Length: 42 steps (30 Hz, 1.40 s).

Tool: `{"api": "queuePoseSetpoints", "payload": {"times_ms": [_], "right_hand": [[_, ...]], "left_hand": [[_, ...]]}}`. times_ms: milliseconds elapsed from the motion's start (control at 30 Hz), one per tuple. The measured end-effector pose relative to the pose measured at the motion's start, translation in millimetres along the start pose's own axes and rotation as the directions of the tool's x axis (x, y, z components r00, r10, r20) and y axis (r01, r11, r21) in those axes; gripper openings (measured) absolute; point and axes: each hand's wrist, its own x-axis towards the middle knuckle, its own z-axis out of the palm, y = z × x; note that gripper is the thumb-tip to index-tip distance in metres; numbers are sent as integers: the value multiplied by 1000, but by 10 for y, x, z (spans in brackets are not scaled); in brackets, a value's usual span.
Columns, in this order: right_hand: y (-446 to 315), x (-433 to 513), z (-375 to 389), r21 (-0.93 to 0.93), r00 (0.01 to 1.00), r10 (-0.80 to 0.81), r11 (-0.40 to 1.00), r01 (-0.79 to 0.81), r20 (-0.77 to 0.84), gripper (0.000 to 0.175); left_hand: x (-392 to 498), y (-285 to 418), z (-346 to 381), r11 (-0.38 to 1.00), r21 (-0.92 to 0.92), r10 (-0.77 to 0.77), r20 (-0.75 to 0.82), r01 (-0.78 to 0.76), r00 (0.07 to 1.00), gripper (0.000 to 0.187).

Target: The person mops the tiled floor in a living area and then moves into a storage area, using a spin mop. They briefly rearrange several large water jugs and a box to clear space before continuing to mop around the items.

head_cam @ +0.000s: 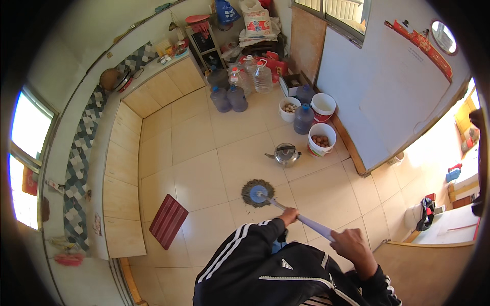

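Note:
A round mop head (pixel 257 193) with a blue disc and grey-brown strands rests on the tiled floor, just left of the middle. Its pale handle (pixel 312 225) slants down to the right across my body. My left hand (pixel 289 216) is closed round the lower shaft, nearer the mop head. Higher up, my right hand (pixel 349 241) grips the handle near its top end. A metal kettle (pixel 285 155) with a dark handle stands on the floor beyond the mop, up and to the right.
A dark red striped mat (pixel 169 222) lies at left by the cabinets (pixel 121 197). White buckets (pixel 322 140), one holding brown round items, and blue water jugs (pixel 303 119) stand beyond the kettle. Clear plastic bottles (pixel 263 77) are farther back. A wall corner (pixel 364 170) juts out at right.

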Motion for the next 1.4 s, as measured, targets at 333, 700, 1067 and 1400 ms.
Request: {"api": "queuePoseSetpoints", "payload": {"times_ms": [333,700,1067,1400], "right_hand": [[-246,-286,-578,-140,932,342,935,-326,116,20],[-1054,2315,-713,-128,990,113,987,-102,84,27],[-1609,5341,-411,55,944,-329,943,327,20,15],[-1114,7825,-1031,140,706,-695,692,708,-139,8]], "left_hand": [[618,1066,247,955,-150,287,225,-257,931,10],[453,-1372,-1538,986,-158,-36,83,49,996,9],[380,-4053,-3362,896,-53,-445,-70,442,893,7],[1329,-5117,-4725,795,-184,-574,80,578,815,10]]}}
